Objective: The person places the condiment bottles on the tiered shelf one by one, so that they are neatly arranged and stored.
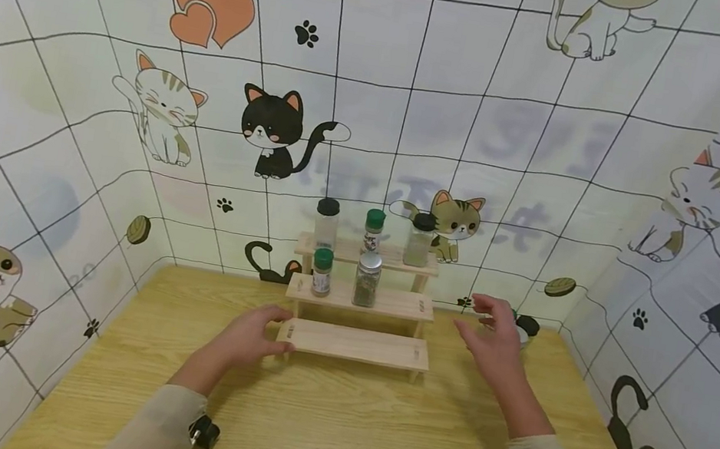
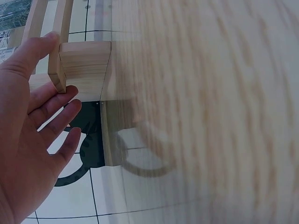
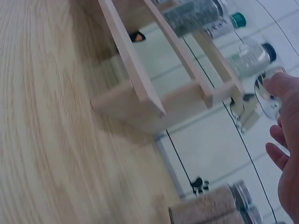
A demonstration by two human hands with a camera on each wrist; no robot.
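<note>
a: what is at left of centre in the head view?
b: the person's left hand (image 1: 248,336), gripping the left end of the wooden rack (image 1: 352,344) at its lowest shelf, thumb on the front edge, fingers toward the rear.
a: and the rack?
b: it stands on the tabletop (image 1: 318,412) in the middle of the frame, three tiers stepping up toward the back.
a: its upper tiers, from the left?
b: top tier: a clear black-lidded jar (image 1: 326,226), a green-capped bottle (image 1: 372,236), then another black-lidded jar (image 1: 419,245). middle tier: a second green-capped bottle (image 1: 321,277), then a silver-lidded jar (image 1: 366,284) near its centre.
a: farther right?
b: the right hand (image 1: 497,346), apart from the rack, with a wide gap between thumb and fingers.
a: anything beyond it?
b: a dark-lidded container (image 1: 527,326), right of centre, partly hidden by the hand; its contents cannot be made out.
</note>
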